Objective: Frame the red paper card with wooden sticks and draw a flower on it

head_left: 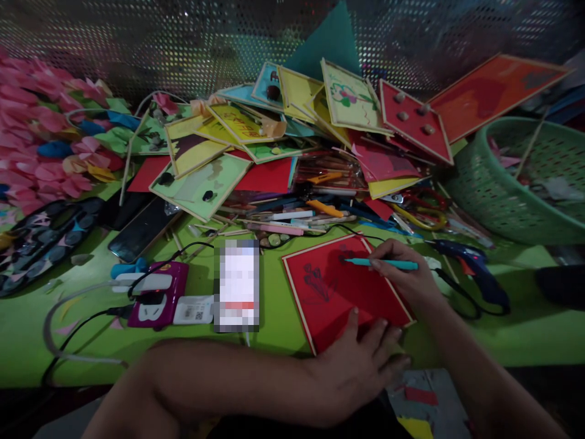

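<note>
A red card (351, 299) with thin wooden strips along its edges lies on the green table (269, 305). Dark line drawings show on its left part and near its top edge. My right hand (404, 268) is closed round a teal marker (361, 262), whose tip touches the dark marks near the top of the card. Flat across the card's lower edge rests my left hand (363, 360), fingers spread, with nothing in it.
Framed cards (201, 183) and pens are heaped behind. A glue gun (475, 268) and green basket (493, 183) stand right. Left are a lit phone (236, 286), purple power strip (176, 299) with cables, dark phone (141, 228) and pink paper petals (41, 134).
</note>
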Demonstrator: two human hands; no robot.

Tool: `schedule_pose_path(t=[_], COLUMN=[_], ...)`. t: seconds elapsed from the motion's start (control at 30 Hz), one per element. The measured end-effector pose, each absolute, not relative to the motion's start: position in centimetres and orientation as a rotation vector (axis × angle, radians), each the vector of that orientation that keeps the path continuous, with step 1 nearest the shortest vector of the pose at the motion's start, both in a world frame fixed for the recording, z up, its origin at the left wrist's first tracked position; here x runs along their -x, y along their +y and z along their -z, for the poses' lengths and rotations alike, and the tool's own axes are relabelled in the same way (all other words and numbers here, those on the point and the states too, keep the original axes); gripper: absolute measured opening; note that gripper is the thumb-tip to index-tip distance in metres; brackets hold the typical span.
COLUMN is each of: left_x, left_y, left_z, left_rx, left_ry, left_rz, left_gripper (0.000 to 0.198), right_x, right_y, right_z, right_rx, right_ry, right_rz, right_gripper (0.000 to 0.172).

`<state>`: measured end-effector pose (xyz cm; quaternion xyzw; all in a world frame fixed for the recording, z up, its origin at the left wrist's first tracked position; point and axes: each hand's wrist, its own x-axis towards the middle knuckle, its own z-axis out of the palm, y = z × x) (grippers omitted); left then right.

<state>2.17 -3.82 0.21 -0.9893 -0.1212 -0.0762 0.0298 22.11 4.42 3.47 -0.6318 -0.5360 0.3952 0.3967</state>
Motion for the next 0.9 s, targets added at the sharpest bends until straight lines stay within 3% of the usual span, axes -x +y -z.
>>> schedule_pose_path(t=[0.47,0.9], left_x=[-2.2,-2.2], left_y=[-3.7,-3.6], left_z=[-0.6,-0.3], left_rx=[3.071,3.034], left_ry=[-0.352,-0.348], left_rz=[0.166,0.199], left_gripper=[0.053,0.053], right_x=[-23.1,-23.3], right_y=[3.9,3.9], right_z=[-2.8,-2.1], right_rx=[1.462,1.485], right_ry=[-1.172,-1.248], right_rz=[-1.115,-0.978], right_gripper=[0.019,0.015])
